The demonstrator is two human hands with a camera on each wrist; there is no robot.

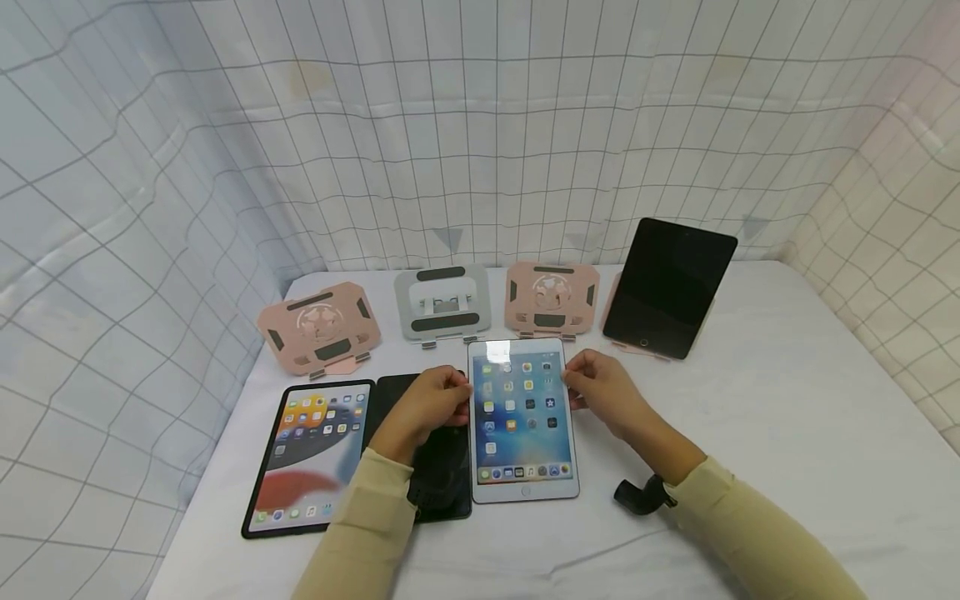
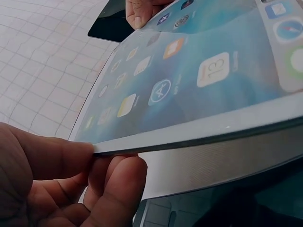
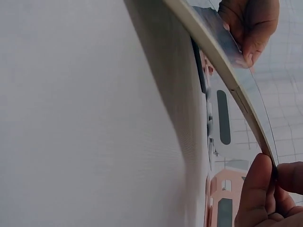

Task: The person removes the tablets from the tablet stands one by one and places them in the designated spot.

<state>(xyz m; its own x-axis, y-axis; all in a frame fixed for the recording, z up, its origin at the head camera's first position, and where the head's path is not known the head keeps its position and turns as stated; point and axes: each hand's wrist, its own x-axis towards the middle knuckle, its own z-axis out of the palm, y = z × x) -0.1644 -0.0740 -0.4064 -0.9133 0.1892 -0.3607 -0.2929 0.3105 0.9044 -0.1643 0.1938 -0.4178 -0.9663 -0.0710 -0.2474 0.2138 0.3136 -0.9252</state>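
Observation:
A white-framed tablet (image 1: pixel 522 417) with its home screen lit is held between both hands, face up. My left hand (image 1: pixel 431 404) pinches its left edge, thumb on top and curled fingers beneath, as the left wrist view shows. On the opposite edge my right hand (image 1: pixel 606 392) pinches the frame between thumb and fingers. In the right wrist view the tablet's edge (image 3: pixel 227 78) is raised over the white cloth, with a shadow below. Beneath the left wrist lies a dark tablet (image 1: pixel 392 396), partly covered by the arm.
A lit black-framed tablet (image 1: pixel 311 458) lies at the left. Along the back stand a pink stand (image 1: pixel 352 312), a grey stand (image 1: pixel 405 292) and another pink stand (image 1: pixel 517 296). A dark-screened tablet (image 1: pixel 667 287) leans on a stand at the right. Grid-patterned cloth (image 1: pixel 480 167) surrounds the table.

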